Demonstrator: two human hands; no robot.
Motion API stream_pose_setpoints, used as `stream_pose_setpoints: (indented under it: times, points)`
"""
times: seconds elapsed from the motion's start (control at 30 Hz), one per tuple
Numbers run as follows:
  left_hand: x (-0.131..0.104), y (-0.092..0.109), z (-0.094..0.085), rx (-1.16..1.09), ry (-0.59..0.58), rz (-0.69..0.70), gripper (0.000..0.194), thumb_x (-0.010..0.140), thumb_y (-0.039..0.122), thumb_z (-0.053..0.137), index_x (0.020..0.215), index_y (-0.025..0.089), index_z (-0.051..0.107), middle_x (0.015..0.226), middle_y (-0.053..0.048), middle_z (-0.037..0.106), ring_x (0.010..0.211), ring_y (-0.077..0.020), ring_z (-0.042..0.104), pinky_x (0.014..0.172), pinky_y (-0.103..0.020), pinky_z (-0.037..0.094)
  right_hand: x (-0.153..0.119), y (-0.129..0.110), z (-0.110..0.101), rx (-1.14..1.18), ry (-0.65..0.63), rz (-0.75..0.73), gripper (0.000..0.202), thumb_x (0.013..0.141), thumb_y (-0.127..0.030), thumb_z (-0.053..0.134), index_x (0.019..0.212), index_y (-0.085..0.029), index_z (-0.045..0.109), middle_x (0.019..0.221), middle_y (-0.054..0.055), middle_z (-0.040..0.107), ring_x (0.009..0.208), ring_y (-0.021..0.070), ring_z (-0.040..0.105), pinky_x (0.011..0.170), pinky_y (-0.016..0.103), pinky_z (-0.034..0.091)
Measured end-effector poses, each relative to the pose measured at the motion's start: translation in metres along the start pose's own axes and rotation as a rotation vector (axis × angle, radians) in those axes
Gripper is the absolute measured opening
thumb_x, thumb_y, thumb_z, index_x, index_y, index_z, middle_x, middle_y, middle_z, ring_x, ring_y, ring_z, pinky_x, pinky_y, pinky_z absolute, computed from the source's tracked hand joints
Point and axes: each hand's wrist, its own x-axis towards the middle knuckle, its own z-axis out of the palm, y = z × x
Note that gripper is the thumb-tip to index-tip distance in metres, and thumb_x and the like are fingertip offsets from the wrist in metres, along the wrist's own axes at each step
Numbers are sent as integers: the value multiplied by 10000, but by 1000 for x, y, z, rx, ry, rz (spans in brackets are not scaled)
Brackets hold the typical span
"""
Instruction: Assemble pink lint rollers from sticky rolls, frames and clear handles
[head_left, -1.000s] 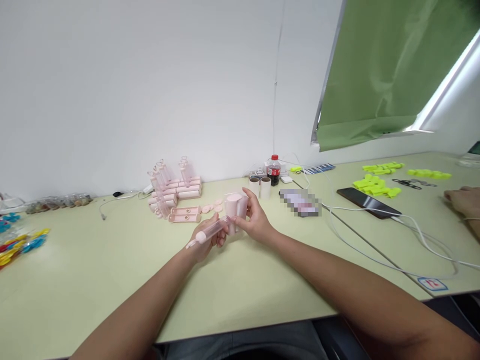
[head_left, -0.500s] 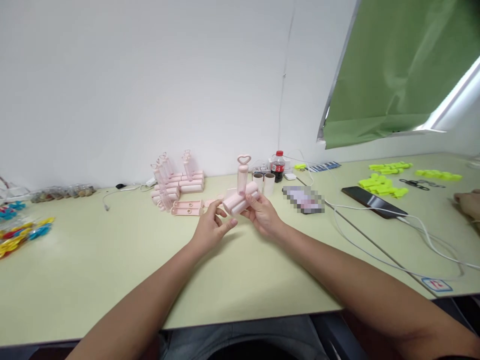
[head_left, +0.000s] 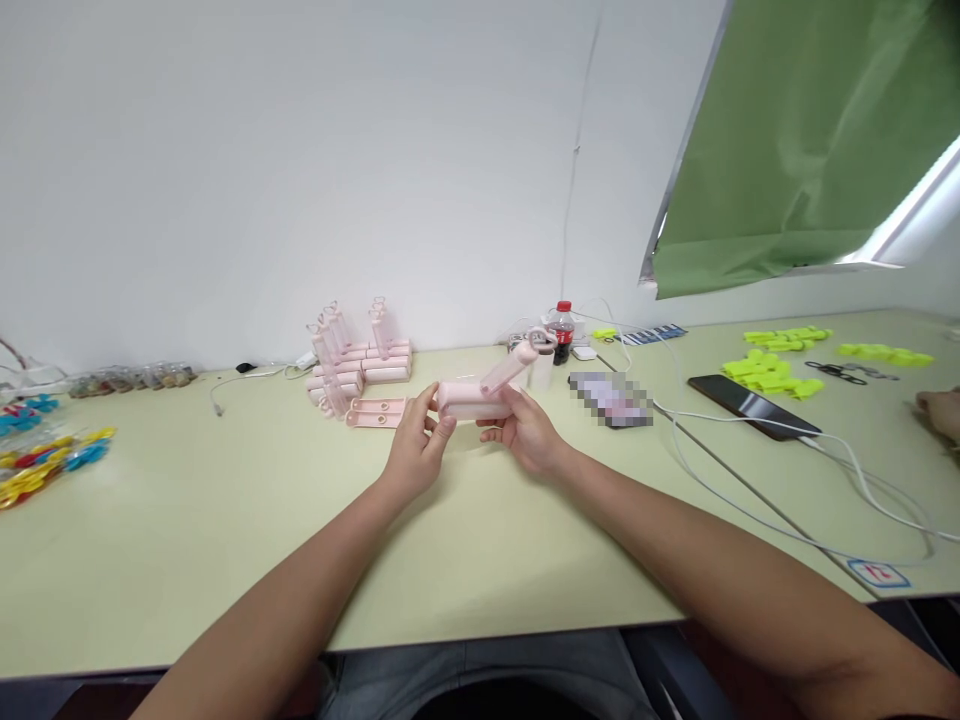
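Between my hands is a pink roller-shaped piece (head_left: 472, 398) with a clear-pink handle (head_left: 510, 368) tilted up to the right, ending in a heart-shaped loop. My left hand (head_left: 416, 447) grips its left end, thumb in front. At the right end my right hand (head_left: 529, 432) holds it between thumb and fingers. Just left of my left hand, a pink open tray-like part (head_left: 373, 413) lies on the table. Behind that stand several similar pink pieces (head_left: 386, 368) with upright handles.
A cola bottle (head_left: 562, 335) and a white tube (head_left: 541, 374) stand behind my right hand. Phones (head_left: 750, 406), white cables and yellow-green pieces (head_left: 772, 373) lie right. Colourful bagged parts (head_left: 45, 462) lie left. Another person's hand (head_left: 939, 412) shows at the right edge.
The held piece has turned level, and its handle has swung from upright to leaning right. My left hand has closed onto the left end.
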Motion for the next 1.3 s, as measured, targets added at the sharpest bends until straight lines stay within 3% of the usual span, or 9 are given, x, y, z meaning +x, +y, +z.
stream_pose_setpoints:
  times: [0.17,0.47,0.73,1.17,1.3]
  points:
    - [1,-1,0,-40,-55,-47,584,932,489,479,1441,222,375,1177,-94,511,765,-129,510,610,-254,478,0,1,0,-53,4,-36,487,726,-627,719,956,-221,578,856,34,647,654,154,618,512,278,547]
    - [1,1,-1,-40,-59,-35,535,928,465,498,1402,224,437,1136,-83,531,758,-131,525,603,-255,484,1,6,-1,-136,62,-62,517,765,-680,644,970,-218,537,747,-1,590,530,124,576,384,239,485]
    - [1,-1,2,-63,-70,-72,571,929,439,499,1439,216,371,1168,-91,549,774,-119,537,633,-250,480,-1,2,0,-176,18,-126,482,755,-629,687,946,-216,528,666,-43,557,507,111,535,364,214,422]
    - [0,-2,3,-117,-70,-79,596,927,492,491,1449,241,351,1214,-105,554,786,-126,560,603,-232,477,-3,1,1,-270,-12,-219,543,711,-570,749,1044,-231,488,697,-52,573,565,127,569,445,248,481]
    - [1,1,-3,51,92,37,585,913,465,535,1420,209,390,1221,-137,526,855,-166,581,685,-306,519,-2,2,1,-327,13,-266,517,736,-553,726,1052,-234,470,730,-53,557,554,117,556,437,248,480]
